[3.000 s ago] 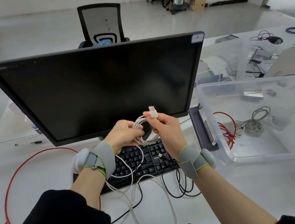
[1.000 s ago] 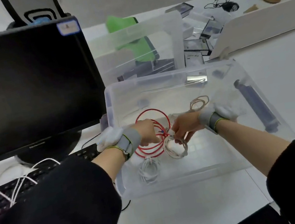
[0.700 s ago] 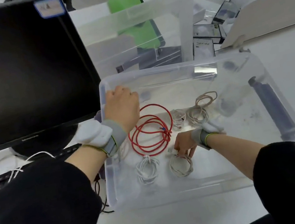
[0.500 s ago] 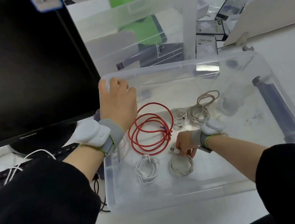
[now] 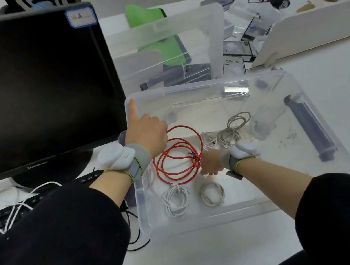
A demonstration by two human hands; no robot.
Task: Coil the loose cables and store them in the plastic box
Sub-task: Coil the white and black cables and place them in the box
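The clear plastic box [image 5: 328, 167] stands on the white desk to the right of the monitor. Inside it lie a red coil [image 5: 177, 173], a white coil [image 5: 176, 200], a beige coil [image 5: 212, 193] and grey coils [image 5: 229, 132]. My left hand [image 5: 146, 134] rests across the box's left rim, index finger straight along the far left corner, other fingers curled. My right hand [image 5: 211, 163] hovers inside the box just above the beige coil, next to the red coil's knot. Its fingers are curled under and hidden.
A black monitor [image 5: 29, 87] stands at the left, with a keyboard [image 5: 3, 221] and loose white cable [image 5: 15, 205] in front. A second clear container [image 5: 169, 47] sits behind the box. A dark handle [image 5: 312, 128] lies along the box's right side. Packets and a white board lie at back right.
Both hands brought the beige coil from the keyboard into the box and laid it beside the white coil. The right hand has since risen a little; the left index finger straightened.
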